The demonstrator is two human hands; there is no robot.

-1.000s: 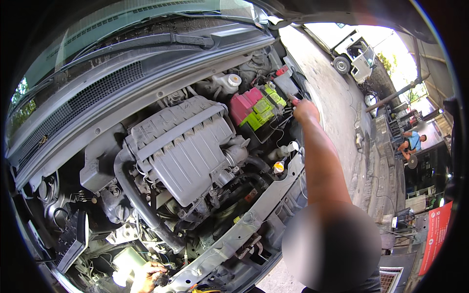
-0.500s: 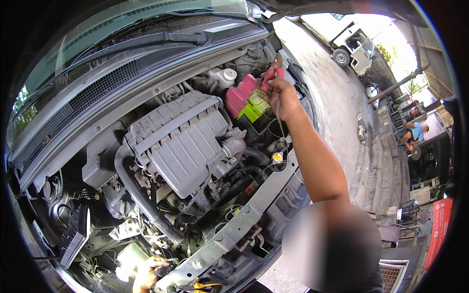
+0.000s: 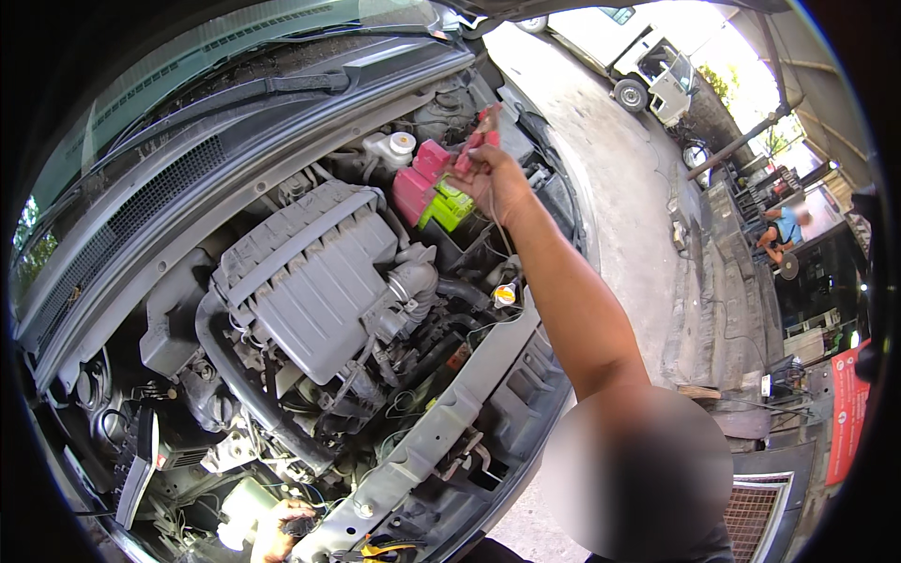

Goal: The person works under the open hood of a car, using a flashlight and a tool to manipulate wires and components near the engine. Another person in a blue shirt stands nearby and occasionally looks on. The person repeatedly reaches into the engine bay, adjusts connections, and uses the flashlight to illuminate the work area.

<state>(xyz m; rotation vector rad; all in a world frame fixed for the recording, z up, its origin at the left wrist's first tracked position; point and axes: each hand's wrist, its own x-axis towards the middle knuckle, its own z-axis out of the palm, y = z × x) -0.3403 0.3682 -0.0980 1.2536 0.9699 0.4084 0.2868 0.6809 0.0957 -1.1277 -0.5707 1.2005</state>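
Observation:
My right hand (image 3: 496,180) is closed around a red-handled battery clamp (image 3: 481,136), its jaws pointing up and away from me. A thin cable hangs from below that hand. Just left of it sits the car battery, with a pink cover (image 3: 411,195) and a green label (image 3: 449,206). The hand overlaps the battery's right side, so I cannot tell whether the clamp touches a terminal. Low at the front left, my left hand (image 3: 274,533) has its fingers curled round a small black part (image 3: 300,525), partly hidden, beside a pale, brightly lit container (image 3: 246,507).
The grey engine cover (image 3: 305,281) fills the middle of the bay. A black-cased panel (image 3: 139,469) leans at the left. Yellow-handled pliers (image 3: 389,546) lie by the front crossmember (image 3: 413,460). A yellow-topped cap (image 3: 505,295) stands near the battery. Another person (image 3: 784,230) sits far right, beyond the driveway.
The view has shifted, moving the engine bay leftward in the picture. My right hand still grips the red clamp near the battery, and my left hand stays at the black part.

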